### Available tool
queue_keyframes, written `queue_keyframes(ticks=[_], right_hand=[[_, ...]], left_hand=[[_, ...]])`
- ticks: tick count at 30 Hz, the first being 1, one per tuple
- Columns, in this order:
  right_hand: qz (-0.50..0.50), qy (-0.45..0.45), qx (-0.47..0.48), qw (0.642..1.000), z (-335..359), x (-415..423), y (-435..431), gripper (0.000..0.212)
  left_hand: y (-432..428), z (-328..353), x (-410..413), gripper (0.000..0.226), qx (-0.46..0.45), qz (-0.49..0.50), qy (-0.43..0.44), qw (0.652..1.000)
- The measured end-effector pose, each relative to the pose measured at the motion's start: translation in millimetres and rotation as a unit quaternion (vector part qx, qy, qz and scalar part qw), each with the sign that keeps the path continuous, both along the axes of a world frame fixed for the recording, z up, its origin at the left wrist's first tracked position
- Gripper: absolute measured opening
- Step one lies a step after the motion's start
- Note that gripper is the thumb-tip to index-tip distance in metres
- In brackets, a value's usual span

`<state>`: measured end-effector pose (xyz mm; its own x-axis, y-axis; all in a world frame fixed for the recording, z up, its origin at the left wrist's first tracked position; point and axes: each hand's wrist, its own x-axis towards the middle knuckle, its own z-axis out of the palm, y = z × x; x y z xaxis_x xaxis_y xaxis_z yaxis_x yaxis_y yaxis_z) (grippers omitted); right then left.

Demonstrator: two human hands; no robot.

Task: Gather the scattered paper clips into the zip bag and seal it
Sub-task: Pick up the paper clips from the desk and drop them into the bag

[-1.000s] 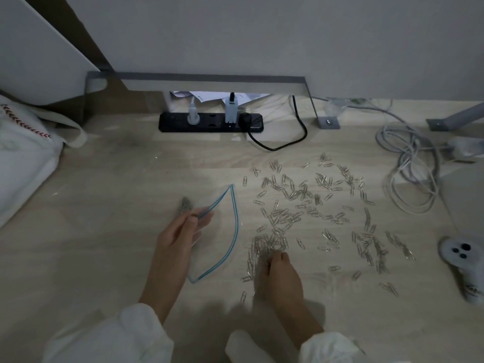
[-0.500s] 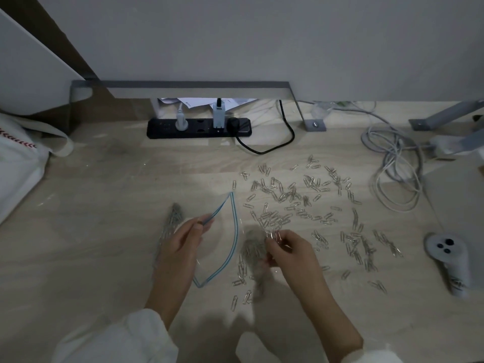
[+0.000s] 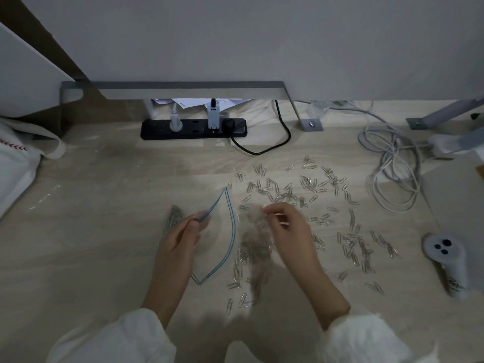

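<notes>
Pinching the blue zip edge of the bag (image 3: 221, 237), the left hand (image 3: 180, 242) keeps its mouth wide open. The right hand (image 3: 290, 231) has lifted off the clips (image 3: 285, 196) and moved up, closer to that mouth, its fingers curled on a few of them; a gray blur hangs under it. Most clips lie spread on the wood (image 3: 104, 231) right of the bag. Some sit inside the bag, by the left hand.

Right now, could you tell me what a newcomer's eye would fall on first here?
Silver paper clips lie scattered over the pale wooden surface, right of centre. Left of them the left hand pinches the blue-edged zip bag open, and the right hand holds a blurred clump of clips beside its mouth.
</notes>
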<state>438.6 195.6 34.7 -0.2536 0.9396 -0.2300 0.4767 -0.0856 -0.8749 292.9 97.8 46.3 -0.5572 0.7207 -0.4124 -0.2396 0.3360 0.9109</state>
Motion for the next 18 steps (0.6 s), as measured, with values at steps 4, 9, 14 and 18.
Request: queue_keyframes(ticks=[4, 9, 14, 18], right_hand=[[0.053, -0.214, -0.020, 0.975, -56.8, 32.3, 39.7, 0.030], [0.112, -0.305, -0.045, 0.945, -85.4, 33.5, 51.9, 0.062], [0.225, -0.295, -0.005, 0.929, -91.4, 25.0, 26.0, 0.075], [0.296, -0.287, 0.025, 0.911, -99.8, 25.4, 0.8, 0.083]], left_hand=[[-3.4, 2.3, -5.1, 0.029, 0.007, 0.013, 0.004, 1.000], [-11.7, 1.9, -9.3, 0.029, 0.012, 0.031, 0.000, 0.999], [-17.7, 0.4, -8.1, 0.030, 0.015, 0.039, 0.005, 0.999], [-19.8, -1.0, -5.0, 0.027, 0.016, 0.048, -0.002, 0.999]])
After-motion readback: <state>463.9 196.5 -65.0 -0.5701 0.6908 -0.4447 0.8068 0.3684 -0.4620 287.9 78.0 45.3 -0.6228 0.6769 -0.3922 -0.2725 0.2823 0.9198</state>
